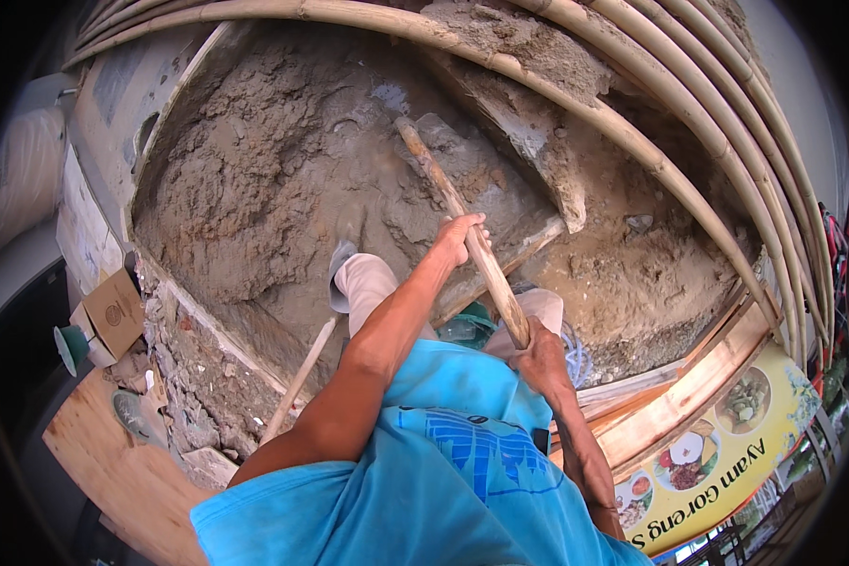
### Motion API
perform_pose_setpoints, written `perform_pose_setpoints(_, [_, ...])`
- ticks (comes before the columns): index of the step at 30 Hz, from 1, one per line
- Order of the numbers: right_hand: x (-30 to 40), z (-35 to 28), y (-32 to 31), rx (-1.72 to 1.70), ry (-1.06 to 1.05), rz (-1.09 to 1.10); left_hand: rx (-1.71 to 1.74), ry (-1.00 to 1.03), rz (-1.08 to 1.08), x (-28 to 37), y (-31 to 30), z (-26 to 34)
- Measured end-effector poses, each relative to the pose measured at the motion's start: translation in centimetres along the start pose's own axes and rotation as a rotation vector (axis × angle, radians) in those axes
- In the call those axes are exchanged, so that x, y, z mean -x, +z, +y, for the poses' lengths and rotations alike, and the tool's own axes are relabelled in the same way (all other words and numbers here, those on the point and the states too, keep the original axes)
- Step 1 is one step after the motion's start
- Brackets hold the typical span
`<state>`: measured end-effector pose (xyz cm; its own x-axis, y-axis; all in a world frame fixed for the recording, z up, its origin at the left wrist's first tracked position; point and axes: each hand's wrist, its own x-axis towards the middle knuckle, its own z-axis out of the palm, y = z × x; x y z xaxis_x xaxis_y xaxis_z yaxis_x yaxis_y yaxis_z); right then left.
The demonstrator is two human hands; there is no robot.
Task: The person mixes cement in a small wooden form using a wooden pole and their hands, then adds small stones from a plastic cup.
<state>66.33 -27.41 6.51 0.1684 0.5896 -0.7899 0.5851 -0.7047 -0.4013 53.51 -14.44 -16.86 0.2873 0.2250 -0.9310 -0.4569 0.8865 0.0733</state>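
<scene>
Both my hands grip a long wooden tool handle (492,272) that slants away from me into a bed of wet grey-brown mortar (255,163). My left hand (460,238) is wrapped around its middle. Nearer my waist, my right hand (540,354) closes on the rear end. Mortar surrounds the far end of the handle, and I cannot tell what kind of tool head it has. A mud-coated boot (340,272) on one of my feet stands in the mix. Between my legs is part of a green bucket (470,325).
Boards (216,332) edge the mortar. Another wooden pole (301,382) leans at my left. Several bamboo poles (651,159) arch across the far and right sides. Sand (622,283) lies right, beside a blue hose or rope (577,357). A cardboard box (117,315), plywood (113,460) and a yellow printed banner (707,460) flank me.
</scene>
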Motion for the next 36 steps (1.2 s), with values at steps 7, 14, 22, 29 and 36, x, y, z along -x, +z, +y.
perform_pose_setpoints(7, [7.1,3.7,-6.0,-0.017,0.045,-0.117,0.337,-0.011,0.081,-4.5,-2.9,3.1])
perform_pose_setpoints(14, [10.7,25.3,-4.1,0.289,0.069,0.119,0.282,-0.132,0.108,-1.1,0.9,-10.7])
perform_pose_setpoints(22, [10.2,34.7,-3.4,0.309,0.012,0.300,0.246,-0.120,-0.032,6.2,3.4,-13.7])
perform_pose_setpoints(29, [5.7,29.8,-3.2,0.508,0.132,0.180,0.216,-0.092,0.111,-8.2,-0.4,-15.3])
perform_pose_setpoints(36, [4.4,26.4,-3.7,0.360,0.126,0.218,0.177,-0.056,0.258,-9.4,0.4,-13.4])
